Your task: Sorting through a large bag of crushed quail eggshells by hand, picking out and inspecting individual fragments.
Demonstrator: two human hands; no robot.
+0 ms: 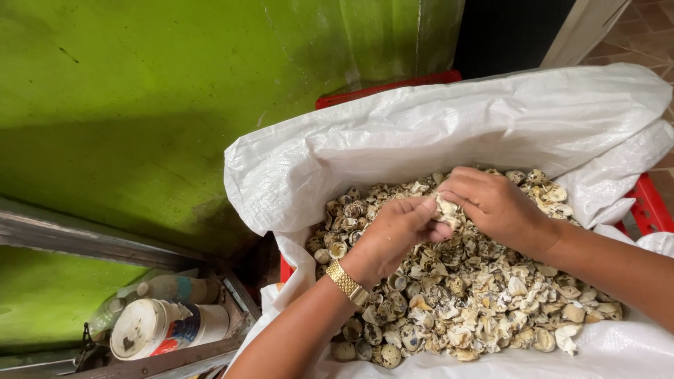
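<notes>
While both hands meet over the heap: left hand [399,231] curled, fingertips [426,205] pinched on a clump of pale crushed speckled eggshell pieces [446,210]. Right hand [493,203] clenched palm-down on the same clump from the far side, knuckles up. Clump sits squarely between the two grips, raised just off the pile surface; thumbs of both hands touching it.

Directly under the grip: heap of broken speckled eggshells [477,295], cream and brown, fills the open mouth of a white woven plastic sack [393,140]. Whole-looking half shells mostly on the left-hand side of the grip, flatter crushed fragments below and toward the wearer. Sack rim folded outward, wraps all around the grip point. Gold metal link wristwatch band [348,282] on left wrist, just behind the left grip.

Behind and beside the sack: red plastic crate [649,207], edges show past the right hand and beyond the far sack rim. Sack sits in it.

Well away from the grip, far left and low: white cylindrical plastic tub with dirty lid [158,326], lying on its side, clear plastic bottle [168,288] just beside it, both on a grey metal ledge [105,242]. Green painted wall [140,91] beyond.

Contents of clump beyond shell bits: cannot tell.
</notes>
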